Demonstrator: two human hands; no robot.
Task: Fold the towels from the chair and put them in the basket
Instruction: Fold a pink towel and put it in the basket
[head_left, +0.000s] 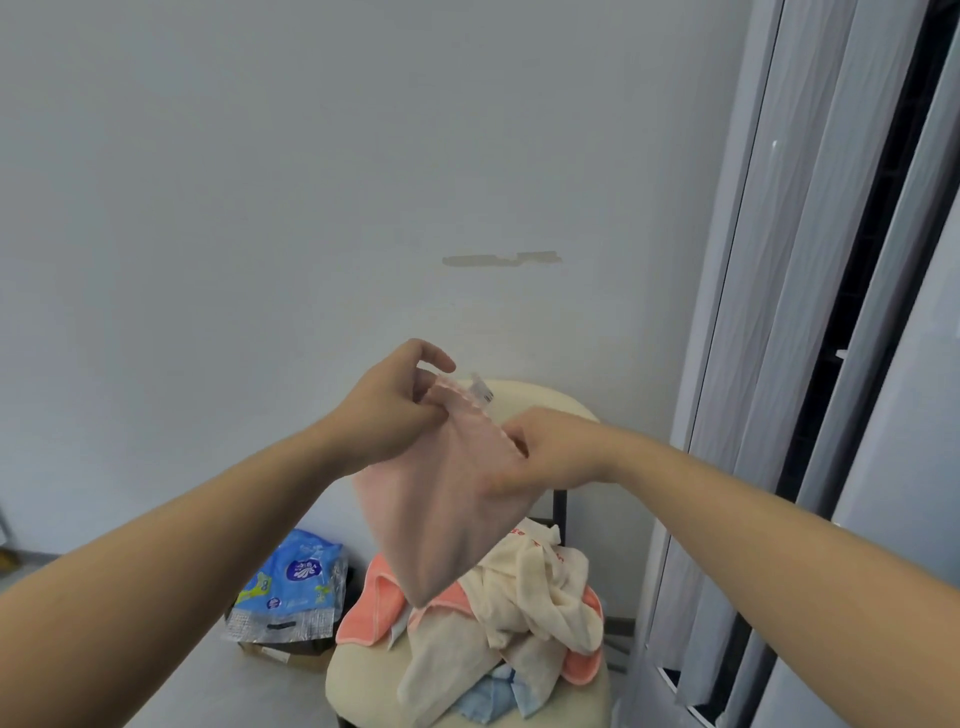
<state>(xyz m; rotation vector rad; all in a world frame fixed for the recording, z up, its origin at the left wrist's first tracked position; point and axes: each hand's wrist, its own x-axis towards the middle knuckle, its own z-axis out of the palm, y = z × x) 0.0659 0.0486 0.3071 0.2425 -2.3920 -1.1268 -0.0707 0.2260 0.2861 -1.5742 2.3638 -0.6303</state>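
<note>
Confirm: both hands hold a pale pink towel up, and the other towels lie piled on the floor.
Not the floor: the head view shows the other towels piled on the chair seat. The left hand and right hand do hold the pale pink towel up.

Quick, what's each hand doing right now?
Left hand: pinches the top corner of the pale pink cloth towel.
Right hand: grips the same towel's side edge.
</note>
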